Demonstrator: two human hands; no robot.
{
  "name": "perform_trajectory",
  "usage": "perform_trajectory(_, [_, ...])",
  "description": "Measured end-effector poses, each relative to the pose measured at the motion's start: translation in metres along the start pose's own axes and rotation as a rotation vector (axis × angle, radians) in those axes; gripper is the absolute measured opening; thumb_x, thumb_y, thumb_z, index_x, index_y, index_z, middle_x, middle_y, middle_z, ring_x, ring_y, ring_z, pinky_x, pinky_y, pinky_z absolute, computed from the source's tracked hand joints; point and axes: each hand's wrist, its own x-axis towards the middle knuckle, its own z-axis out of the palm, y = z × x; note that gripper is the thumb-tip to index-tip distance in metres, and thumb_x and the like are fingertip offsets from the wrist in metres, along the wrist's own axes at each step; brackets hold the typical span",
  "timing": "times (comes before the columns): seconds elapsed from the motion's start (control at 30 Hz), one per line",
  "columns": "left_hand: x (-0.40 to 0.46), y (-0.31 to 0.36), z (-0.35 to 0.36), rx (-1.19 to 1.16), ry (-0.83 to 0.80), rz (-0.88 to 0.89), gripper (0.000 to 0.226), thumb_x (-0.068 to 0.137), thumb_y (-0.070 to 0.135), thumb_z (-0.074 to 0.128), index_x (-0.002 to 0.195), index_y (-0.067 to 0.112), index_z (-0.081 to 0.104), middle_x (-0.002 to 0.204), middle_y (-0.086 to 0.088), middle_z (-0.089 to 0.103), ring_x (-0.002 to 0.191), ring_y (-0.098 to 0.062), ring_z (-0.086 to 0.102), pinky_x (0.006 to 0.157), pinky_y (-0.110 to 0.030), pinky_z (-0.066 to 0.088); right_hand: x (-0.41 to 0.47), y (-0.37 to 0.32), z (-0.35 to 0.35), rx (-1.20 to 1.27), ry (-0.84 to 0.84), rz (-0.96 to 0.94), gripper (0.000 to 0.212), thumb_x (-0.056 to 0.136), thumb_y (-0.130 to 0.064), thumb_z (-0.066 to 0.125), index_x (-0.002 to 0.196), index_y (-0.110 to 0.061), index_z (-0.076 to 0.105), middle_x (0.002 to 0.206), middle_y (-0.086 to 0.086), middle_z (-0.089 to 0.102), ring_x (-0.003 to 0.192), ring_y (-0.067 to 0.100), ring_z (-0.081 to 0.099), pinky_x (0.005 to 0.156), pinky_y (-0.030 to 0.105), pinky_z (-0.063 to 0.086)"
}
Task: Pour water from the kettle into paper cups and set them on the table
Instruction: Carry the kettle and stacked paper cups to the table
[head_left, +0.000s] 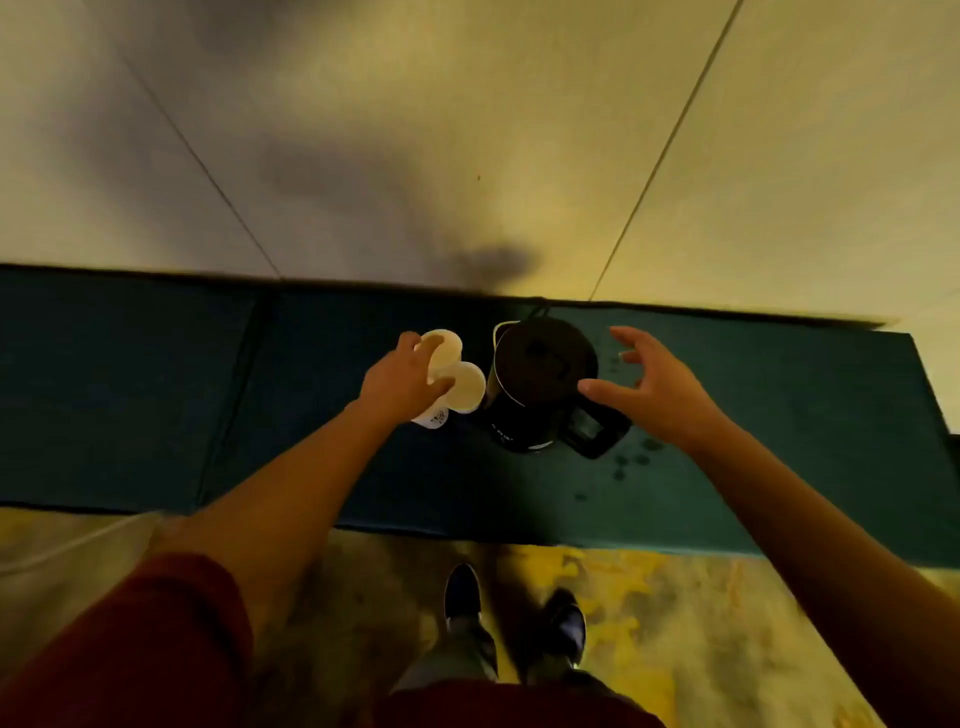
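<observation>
Pale wall panels rise behind a narrow dark-green desk (156, 395), with a mottled yellow floor and the person's two shoes below.

One black kettle (543, 382) stands upright on the desk, lid closed, handle (597, 428) turned toward the person and a little to the right. Just left of it, nearly touching, are two paper cups (457, 379), rims side by side. The left hand (410, 376) holds both at once, fingers over the far rim and thumb pressed against the near one. The right hand (654, 387) is spread wide and holds nothing; it hovers beside the kettle, above the handle, not touching it.

Dark spots (631, 460) dot the desk right of the kettle; they look like water drops.

Risks from here, as I judge them: gripping two light cups in one hand could crush a rim or tip one. They sit so close to the kettle that lifting it may knock them. A wet desk and handle could let the kettle slip, and pouring into cups bunched together invites spilling between them.
</observation>
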Motion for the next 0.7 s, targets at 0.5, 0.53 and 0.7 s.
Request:
perform_trajectory(0.5, [0.015, -0.014, 0.033, 0.029, -0.041, -0.013, 0.057, 0.094, 0.045, 0.059, 0.143, 0.022, 0.042, 0.142, -0.01, 0.046, 0.101, -0.027, 0.065, 0.07, -0.033, 0.049, 0.011, 0.031, 0.025, -0.059, -0.176, 0.142, 0.078, 0.073, -0.061, 0.083, 0.135, -0.025, 0.051, 0.11, -0.012, 0.06, 0.093, 0.005, 0.061, 0.065, 0.012, 0.042])
perform_trajectory(0.53, [0.016, -0.015, 0.034, 0.018, -0.044, -0.014, 0.053, 0.095, 0.043, 0.058, 0.141, 0.021, 0.044, 0.14, -0.01, 0.049, 0.101, -0.027, 0.065, 0.071, -0.033, 0.049, 0.013, 0.031, 0.027, -0.083, -0.173, 0.158, 0.07, 0.074, -0.06, 0.083, 0.127, -0.027, 0.052, 0.106, -0.012, 0.061, 0.089, 0.002, 0.06, 0.062, 0.013, 0.043])
perform_trajectory(0.7, [0.017, -0.011, 0.039, 0.084, -0.028, -0.007, 0.043, 0.099, 0.038, 0.052, 0.135, 0.014, 0.05, 0.131, -0.012, 0.054, 0.09, -0.027, 0.066, 0.064, -0.03, 0.042, 0.014, 0.027, 0.037, -0.138, -0.19, 0.174, 0.053, 0.076, -0.057, 0.083, 0.107, -0.024, 0.055, 0.093, -0.008, 0.062, 0.079, 0.005, 0.061, 0.052, 0.016, 0.042])
